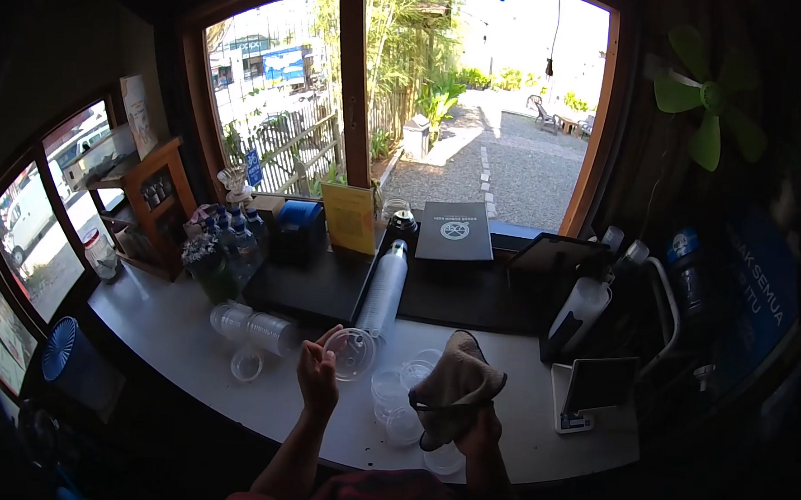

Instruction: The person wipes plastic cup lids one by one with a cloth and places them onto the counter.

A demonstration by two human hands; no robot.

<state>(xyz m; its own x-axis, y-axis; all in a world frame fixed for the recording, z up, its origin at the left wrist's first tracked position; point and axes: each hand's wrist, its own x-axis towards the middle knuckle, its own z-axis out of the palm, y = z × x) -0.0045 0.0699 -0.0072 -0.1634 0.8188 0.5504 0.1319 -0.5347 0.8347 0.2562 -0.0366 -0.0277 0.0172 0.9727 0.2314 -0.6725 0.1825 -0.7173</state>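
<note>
Left hand [319, 372] is closed on a clear round lid [351, 354], thumb and fingers at its left edge, lid face toward the camera. It is held up just in front of the near end of the stack of clear cups [385, 290]; can't tell if they touch. Right hand [480, 431] is clamped on a grey-beige cloth [457, 389] with a dark edge, bunched up and hanging over the fingers. Hands apart, both above the white bench [509, 346], lid left of cloth.

Loose clear lids [391, 390] lie on the bench between and below the hands, some overlapping, one partly under the cloth from this view. Second cup stack [253, 326] lies on its side left of the left hand, with a single clear ring-shaped piece [246, 365] just in front of it. White stand with dark screen [600, 384] is on the bench, right of the cloth.
</note>
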